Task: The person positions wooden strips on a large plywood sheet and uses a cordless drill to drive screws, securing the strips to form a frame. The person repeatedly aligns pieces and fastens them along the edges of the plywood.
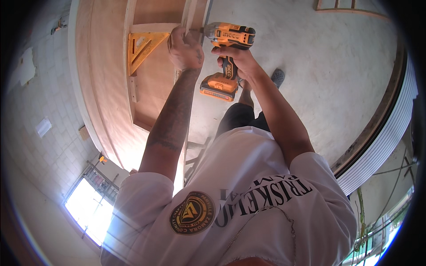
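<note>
My right hand [242, 62] is wrapped round the grip of an orange and black cordless impact driver [229, 33], its battery hanging below. The tool's nose points left at the edge of a wooden frame [153, 27]. Just left of that nose, my left hand [185, 51] has its fingers curled over a wooden strip [191, 13] along the frame's edge. What the fingertips press, and whether a screw sits at the bit, cannot be made out. A yellow triangular speed square [144, 48] lies inside the frame, close beside my left hand.
The plywood panel [106, 66] with its wooden framing spans the left side. Grey concrete floor [319, 80] lies to the right, with another wooden frame [350, 9] at the far right. Stacked ribbed white sheets [381, 137] curve along the right. A block wall [40, 102] stands at left.
</note>
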`<state>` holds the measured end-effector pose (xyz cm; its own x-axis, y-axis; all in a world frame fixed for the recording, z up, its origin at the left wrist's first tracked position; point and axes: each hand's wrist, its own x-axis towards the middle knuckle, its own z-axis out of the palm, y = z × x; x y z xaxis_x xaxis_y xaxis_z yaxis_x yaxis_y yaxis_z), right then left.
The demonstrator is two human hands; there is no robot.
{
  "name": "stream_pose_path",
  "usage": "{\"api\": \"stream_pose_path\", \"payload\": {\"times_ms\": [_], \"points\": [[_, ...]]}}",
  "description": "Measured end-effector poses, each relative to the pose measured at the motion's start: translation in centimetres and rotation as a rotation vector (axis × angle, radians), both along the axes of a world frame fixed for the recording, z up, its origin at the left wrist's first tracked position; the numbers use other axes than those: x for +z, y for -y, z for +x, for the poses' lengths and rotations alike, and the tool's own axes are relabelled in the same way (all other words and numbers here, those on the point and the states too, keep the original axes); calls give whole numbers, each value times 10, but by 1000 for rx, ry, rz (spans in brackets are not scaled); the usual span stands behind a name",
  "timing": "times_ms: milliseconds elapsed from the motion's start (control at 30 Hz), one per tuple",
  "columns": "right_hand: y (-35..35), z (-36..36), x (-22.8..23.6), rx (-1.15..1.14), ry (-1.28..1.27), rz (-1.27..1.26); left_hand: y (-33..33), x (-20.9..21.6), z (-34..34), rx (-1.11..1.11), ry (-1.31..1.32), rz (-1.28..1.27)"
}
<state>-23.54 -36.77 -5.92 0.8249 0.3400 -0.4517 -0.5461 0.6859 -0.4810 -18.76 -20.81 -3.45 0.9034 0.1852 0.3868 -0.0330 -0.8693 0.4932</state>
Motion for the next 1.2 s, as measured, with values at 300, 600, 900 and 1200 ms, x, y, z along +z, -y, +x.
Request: {"api": "stream_pose_path", "payload": {"times_ms": [300,600,900,1200], "points": [[4,0,10,42,-23,-87,-35,11,-2,-40,-141,-382],[4,4,29,63,-20,-199,-66,7,13,-165,-271,-191],[10,34,116,337,299,-816,-48,12,-2,-125,-271,-300],[-6,81,145,574,259,-1061,-48,17,-9,-132,-253,-352]]}}
